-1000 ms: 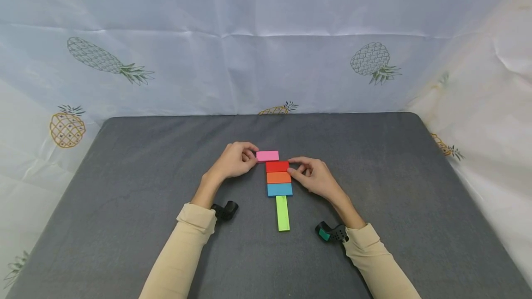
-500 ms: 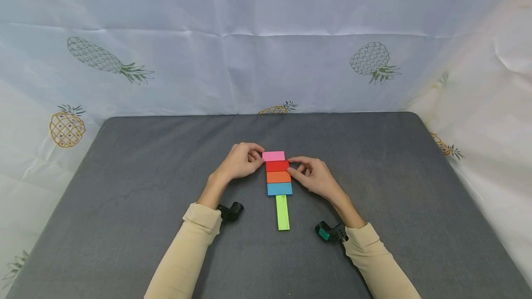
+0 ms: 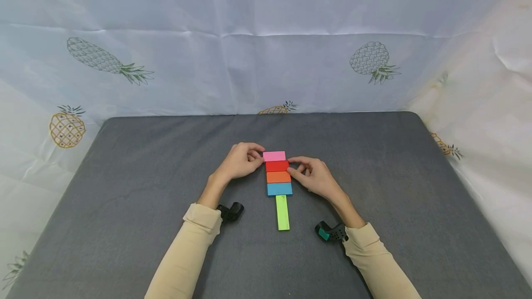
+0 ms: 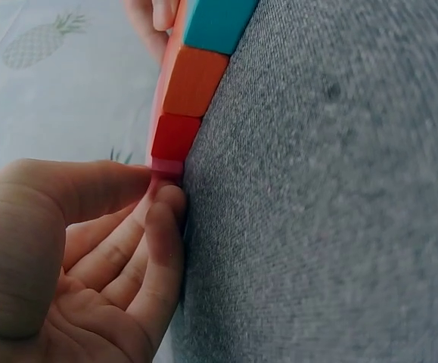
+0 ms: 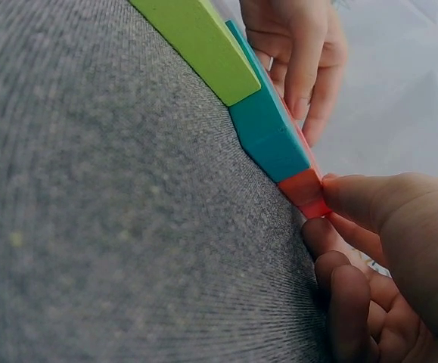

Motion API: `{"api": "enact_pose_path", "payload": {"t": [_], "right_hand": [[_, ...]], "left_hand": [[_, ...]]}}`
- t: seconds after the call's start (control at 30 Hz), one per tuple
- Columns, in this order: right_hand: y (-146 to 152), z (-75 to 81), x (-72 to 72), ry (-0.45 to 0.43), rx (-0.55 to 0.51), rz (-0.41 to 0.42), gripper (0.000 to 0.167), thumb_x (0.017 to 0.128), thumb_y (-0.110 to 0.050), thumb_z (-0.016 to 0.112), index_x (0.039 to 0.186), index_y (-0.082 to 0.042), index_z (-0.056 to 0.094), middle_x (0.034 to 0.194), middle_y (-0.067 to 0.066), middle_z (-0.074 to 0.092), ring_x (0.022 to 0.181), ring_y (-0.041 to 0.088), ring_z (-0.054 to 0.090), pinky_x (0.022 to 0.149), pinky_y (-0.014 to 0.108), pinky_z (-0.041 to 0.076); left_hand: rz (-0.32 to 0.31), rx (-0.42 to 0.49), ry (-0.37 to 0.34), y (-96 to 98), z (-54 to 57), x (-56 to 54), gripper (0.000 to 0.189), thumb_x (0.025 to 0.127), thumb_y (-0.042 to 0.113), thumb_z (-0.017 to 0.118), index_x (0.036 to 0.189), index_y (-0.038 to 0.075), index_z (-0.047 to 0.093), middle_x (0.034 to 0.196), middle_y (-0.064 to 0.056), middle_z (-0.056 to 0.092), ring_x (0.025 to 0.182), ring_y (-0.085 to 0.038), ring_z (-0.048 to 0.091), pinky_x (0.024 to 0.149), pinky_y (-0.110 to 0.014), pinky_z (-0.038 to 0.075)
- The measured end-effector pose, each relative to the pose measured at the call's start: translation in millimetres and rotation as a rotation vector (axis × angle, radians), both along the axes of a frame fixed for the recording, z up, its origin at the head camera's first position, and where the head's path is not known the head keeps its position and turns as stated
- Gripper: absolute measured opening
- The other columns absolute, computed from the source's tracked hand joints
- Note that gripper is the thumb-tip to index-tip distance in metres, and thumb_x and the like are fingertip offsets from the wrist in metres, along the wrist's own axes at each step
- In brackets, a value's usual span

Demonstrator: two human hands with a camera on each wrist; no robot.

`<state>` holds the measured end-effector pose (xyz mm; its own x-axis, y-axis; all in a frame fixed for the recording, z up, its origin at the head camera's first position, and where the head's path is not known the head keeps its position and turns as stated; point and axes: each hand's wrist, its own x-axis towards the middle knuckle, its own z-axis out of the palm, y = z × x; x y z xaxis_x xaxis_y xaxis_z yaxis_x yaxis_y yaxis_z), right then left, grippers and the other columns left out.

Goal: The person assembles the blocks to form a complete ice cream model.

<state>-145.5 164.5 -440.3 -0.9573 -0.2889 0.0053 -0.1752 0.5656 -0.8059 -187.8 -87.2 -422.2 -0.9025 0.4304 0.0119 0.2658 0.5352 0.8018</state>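
Flat coloured wooden blocks form a column on the grey cloth in the head view. At its far end lies a pink block (image 3: pixel 274 156), then red (image 3: pixel 277 166), orange (image 3: pixel 278 177) and blue (image 3: pixel 280 189) ones crosswise. A lime-green block (image 3: pixel 282 212) points lengthwise toward me from the blue one. My left hand (image 3: pixel 241 160) pinches the pink block's left end between thumb and fingers; in the left wrist view the fingertips (image 4: pixel 166 198) hide much of it. From the right, my right hand (image 3: pixel 313 176) holds the red block's right end, thumb (image 5: pixel 347 193) at its edge.
A grey cloth-covered table (image 3: pixel 145 225) spreads around the blocks. Behind it hangs a pale curtain (image 3: pixel 232 68) printed with pineapples. Black wrist devices sit on the left wrist (image 3: pixel 231 212) and the right wrist (image 3: pixel 332 231).
My left hand has slid the pink block to the right, so it now sits behind the red block, nearly in line with it. My right hand has stayed in place.
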Motion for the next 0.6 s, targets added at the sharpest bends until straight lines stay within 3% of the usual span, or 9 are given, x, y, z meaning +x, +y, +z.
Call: {"api": "enact_pose_path", "payload": {"t": [0.6], "right_hand": [[0.9,0.0,-0.4,-0.020,-0.014,-0.001,0.034,0.096,-0.019,0.072,0.126,-0.002,0.070,0.077,0.008,0.072,0.045,0.006,0.041,0.046,0.020,0.032]], "left_hand": [[0.008,0.015,-0.031,6.6,-0.4,-1.1,0.028,0.095,0.008,0.065,0.120,-0.002,0.071,0.092,-0.014,0.075,0.066,-0.009,0.062,0.069,-0.022,0.050]]}}
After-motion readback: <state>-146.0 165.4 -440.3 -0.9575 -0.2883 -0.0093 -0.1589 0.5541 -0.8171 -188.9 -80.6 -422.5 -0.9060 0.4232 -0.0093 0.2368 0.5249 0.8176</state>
